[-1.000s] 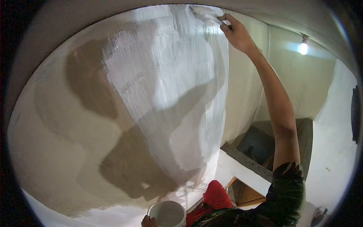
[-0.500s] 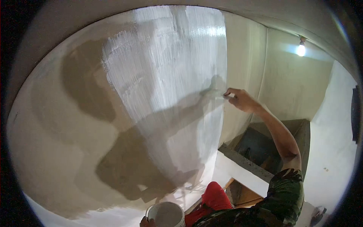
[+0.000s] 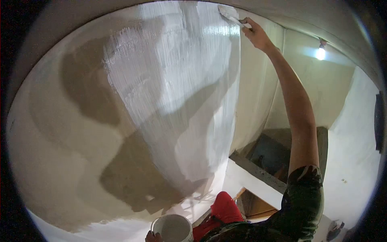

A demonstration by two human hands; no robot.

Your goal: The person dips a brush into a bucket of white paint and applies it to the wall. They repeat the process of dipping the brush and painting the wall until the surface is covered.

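Note:
My right hand (image 3: 254,35) is raised high and grips a paintbrush (image 3: 230,15) whose bristles press on the top of the wall. A wide band of wet white paint (image 3: 181,88) runs down that wall, with bare beige plaster (image 3: 60,161) to its left. My left hand (image 3: 151,237) shows only at the bottom edge, holding a white paint bucket (image 3: 172,228) by its rim. My arm's shadow falls across the painted band.
A lit bulb (image 3: 321,52) hangs at the upper right corner of the room. Below right, a stairwell opening (image 3: 274,155) with a grey concrete edge drops away. Red cloth (image 3: 219,213) sits beside the bucket.
My right hand with the brush swept down the wall to mid height, then rose back to the top edge. The bucket has shifted slightly left.

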